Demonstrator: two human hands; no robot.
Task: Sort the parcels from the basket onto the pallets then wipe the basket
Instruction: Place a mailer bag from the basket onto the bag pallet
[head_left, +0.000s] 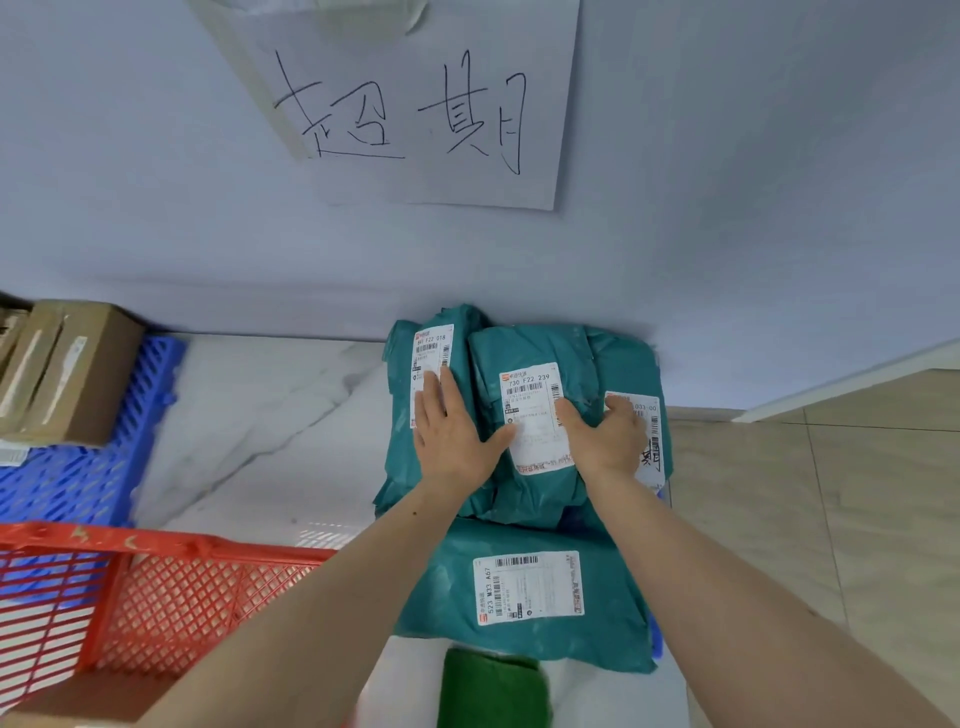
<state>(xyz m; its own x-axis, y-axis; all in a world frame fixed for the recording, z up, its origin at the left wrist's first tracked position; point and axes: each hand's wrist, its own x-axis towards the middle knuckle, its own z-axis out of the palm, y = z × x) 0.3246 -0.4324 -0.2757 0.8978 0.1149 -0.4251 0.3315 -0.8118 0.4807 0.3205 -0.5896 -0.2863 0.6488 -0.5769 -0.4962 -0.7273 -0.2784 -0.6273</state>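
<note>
A stack of parcels (524, 415) sits at the centre, against the wall (156, 208) at twelve o'clock. Both hands rest on top: left hand (452, 436) toward nine o'clock, right hand (608, 436) toward three. One more parcel (524, 587) lies at six o'clock of the stack. A basket (156, 587) stands at eight o'clock. At ten o'clock, boxes (67, 369) sit on a pallet (104, 467). A paper sign (431, 104) hangs on the wall above.
</note>
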